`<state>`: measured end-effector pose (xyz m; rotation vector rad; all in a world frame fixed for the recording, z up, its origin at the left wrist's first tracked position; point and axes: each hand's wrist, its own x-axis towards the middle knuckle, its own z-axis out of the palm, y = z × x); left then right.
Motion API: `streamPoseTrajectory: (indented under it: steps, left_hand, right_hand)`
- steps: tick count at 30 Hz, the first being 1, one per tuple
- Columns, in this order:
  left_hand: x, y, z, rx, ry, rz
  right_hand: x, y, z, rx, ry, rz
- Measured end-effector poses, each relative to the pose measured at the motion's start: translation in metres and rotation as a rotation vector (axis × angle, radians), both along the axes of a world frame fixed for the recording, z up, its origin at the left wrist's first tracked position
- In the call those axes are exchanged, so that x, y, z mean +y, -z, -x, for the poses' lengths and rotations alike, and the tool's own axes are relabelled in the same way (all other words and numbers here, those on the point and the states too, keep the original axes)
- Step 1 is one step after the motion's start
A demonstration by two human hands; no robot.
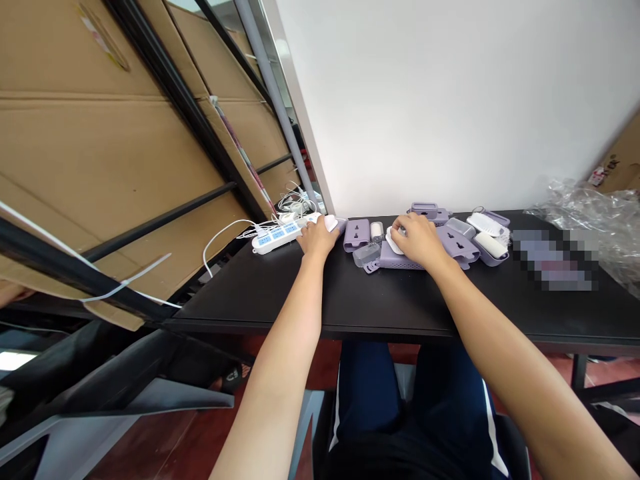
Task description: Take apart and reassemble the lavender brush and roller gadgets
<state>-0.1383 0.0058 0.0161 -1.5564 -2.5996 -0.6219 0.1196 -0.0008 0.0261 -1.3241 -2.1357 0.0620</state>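
Note:
On the black table, my left hand is closed around a small white rounded piece beside a white power strip. My right hand curls its fingers over another white piece, above a purple perforated plastic holder. What lies under the right palm is hidden. Between the hands are a purple case with a keyhole-shaped slot, a small white roller and a clear plastic box. Right of my right hand sit a second slotted purple case and a white brush.
Tangled white cables lie behind the power strip. Cardboard and a black metal frame stand at the left. A white wall backs the table. Crumpled clear plastic lies at the right, near a blurred patch.

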Motion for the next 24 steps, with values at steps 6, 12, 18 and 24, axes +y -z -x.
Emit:
streamPoseTrajectory:
  steps: [6,12,18,24]
  left_hand:
    - [-0.001,-0.001,0.001,-0.117,0.065,0.099]
    - [-0.001,-0.002,-0.001,-0.089,0.008,-0.235]
    - [-0.002,-0.006,-0.016,0.003,0.329,-0.673]
    - [-0.012,-0.002,-0.053,0.267,0.755,-0.772]
  right_hand:
    - [0.0,-0.001,0.0,0.013,0.012,-0.016]
    - [0.004,-0.001,-0.001,0.139,0.012,-0.059]
    - [0.007,-0.003,-0.002,0.527,-0.07,-0.036]
    - [0.002,-0.01,-0.005,0.869,-0.112,0.052]
